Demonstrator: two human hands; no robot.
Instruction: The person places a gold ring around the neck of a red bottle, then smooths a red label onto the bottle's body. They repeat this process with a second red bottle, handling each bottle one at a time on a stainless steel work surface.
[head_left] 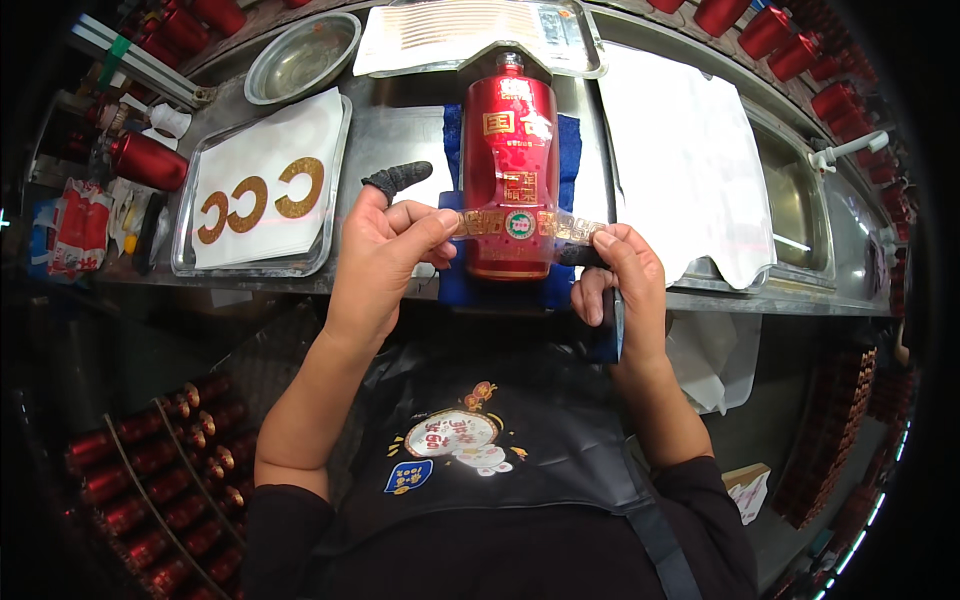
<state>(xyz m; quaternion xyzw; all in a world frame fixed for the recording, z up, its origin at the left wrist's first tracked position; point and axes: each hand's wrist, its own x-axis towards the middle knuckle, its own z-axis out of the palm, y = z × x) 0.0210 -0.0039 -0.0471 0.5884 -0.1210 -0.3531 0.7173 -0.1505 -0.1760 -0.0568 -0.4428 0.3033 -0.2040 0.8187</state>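
The person's left hand (390, 240) has one end of a clear strip with gold print (575, 229) pinched between thumb and fingers; the right hand (632, 278) pinches the other end in the same way. The strip is stretched across the lower part of a red bottle (484, 165), but whether it sticks there I cannot tell. This bottle lies on a blue cloth (569, 165), neck pointing away from the person. To the left, three gold C-shaped pieces (260, 195) lie on white paper in a metal tray (255, 270).
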